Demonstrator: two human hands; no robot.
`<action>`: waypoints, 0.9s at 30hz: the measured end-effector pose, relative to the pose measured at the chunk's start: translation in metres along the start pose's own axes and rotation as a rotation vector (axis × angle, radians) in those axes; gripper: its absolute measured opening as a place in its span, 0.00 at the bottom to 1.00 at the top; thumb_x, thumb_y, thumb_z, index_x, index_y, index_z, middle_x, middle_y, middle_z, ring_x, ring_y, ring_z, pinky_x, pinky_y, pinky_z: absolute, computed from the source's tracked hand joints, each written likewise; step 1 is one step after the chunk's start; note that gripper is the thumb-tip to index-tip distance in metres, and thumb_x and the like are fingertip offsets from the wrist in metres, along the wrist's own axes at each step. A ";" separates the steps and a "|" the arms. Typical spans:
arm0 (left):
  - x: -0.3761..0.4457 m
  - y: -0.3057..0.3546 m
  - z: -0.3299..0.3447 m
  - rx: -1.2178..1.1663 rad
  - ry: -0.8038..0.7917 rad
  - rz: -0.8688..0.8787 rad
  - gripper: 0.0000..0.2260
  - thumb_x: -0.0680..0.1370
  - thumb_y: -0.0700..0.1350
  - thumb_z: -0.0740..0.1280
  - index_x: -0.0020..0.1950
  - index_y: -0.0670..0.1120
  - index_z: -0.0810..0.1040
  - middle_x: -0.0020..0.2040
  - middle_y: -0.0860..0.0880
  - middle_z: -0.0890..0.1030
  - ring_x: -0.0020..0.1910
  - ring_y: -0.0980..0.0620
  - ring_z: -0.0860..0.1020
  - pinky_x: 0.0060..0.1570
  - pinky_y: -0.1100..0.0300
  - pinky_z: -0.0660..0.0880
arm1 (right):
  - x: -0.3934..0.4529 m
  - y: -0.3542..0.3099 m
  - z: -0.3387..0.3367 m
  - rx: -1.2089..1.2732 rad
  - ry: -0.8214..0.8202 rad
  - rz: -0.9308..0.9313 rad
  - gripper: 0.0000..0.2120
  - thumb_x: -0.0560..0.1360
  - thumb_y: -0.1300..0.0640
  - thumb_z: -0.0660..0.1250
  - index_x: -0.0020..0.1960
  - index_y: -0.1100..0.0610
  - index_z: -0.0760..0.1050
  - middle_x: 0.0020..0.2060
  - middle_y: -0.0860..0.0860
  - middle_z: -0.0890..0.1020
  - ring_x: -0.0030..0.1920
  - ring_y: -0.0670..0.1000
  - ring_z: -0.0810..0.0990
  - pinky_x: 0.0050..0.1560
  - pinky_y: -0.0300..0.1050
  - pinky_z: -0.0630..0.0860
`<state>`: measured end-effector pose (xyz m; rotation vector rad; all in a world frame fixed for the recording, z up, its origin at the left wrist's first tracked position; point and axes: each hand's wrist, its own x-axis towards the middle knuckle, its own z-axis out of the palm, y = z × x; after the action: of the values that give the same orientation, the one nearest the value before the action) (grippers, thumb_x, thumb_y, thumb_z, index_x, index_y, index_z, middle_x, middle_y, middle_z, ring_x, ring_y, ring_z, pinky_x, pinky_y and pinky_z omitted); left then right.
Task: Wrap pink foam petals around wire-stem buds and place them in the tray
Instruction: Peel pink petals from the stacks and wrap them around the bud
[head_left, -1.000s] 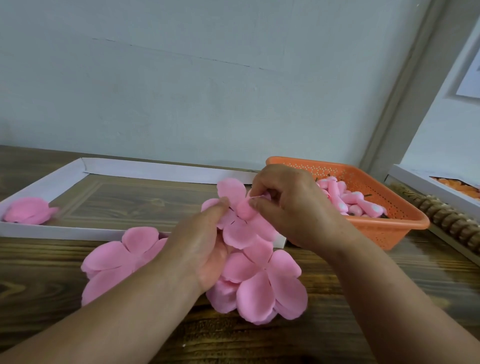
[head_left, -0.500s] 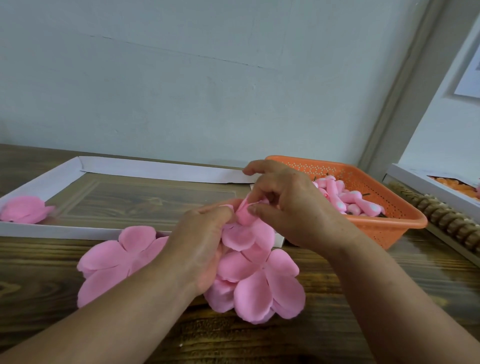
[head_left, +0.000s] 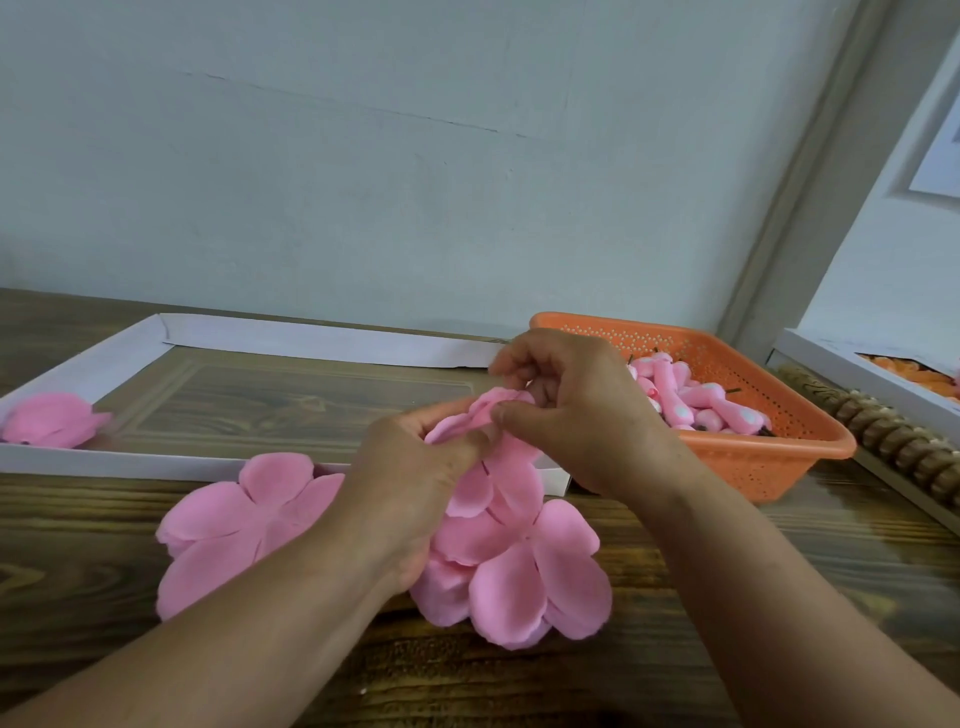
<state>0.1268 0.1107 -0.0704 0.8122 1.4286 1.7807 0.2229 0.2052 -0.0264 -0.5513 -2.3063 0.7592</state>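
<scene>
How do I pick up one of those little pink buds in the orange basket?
Probably pinch a bud around its thicker pink body and come from above, since the orange basket is open on top and its walls block the sides. The buds lie piled on their sides, and the thin dark wire stems look too slight for a firm grip.

Both forearms are bare, no sleeves, rings or watch visible.

Bare tray floor behind hands; orange basket close at right.
</scene>
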 end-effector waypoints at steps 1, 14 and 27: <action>0.000 0.000 0.000 0.005 0.016 -0.004 0.13 0.72 0.41 0.72 0.33 0.59 0.84 0.35 0.54 0.85 0.33 0.58 0.83 0.31 0.66 0.78 | 0.001 0.000 0.000 0.056 -0.012 0.035 0.12 0.69 0.69 0.69 0.42 0.52 0.76 0.31 0.46 0.75 0.27 0.42 0.71 0.33 0.41 0.73; 0.003 0.004 -0.002 -0.046 -0.036 -0.100 0.06 0.74 0.37 0.70 0.48 0.45 0.82 0.44 0.44 0.86 0.43 0.46 0.83 0.49 0.52 0.79 | 0.002 0.014 -0.021 0.041 -0.127 0.029 0.08 0.66 0.64 0.75 0.41 0.53 0.80 0.26 0.41 0.74 0.28 0.39 0.70 0.31 0.33 0.67; 0.002 0.003 -0.001 -0.068 -0.005 -0.115 0.09 0.73 0.37 0.71 0.52 0.46 0.82 0.44 0.45 0.86 0.41 0.47 0.83 0.43 0.55 0.80 | 0.001 0.008 -0.014 -0.125 -0.094 -0.031 0.09 0.67 0.65 0.73 0.39 0.55 0.74 0.27 0.44 0.72 0.27 0.42 0.68 0.32 0.43 0.70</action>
<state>0.1243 0.1117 -0.0672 0.6856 1.3758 1.7288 0.2334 0.2171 -0.0218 -0.5436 -2.4561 0.6421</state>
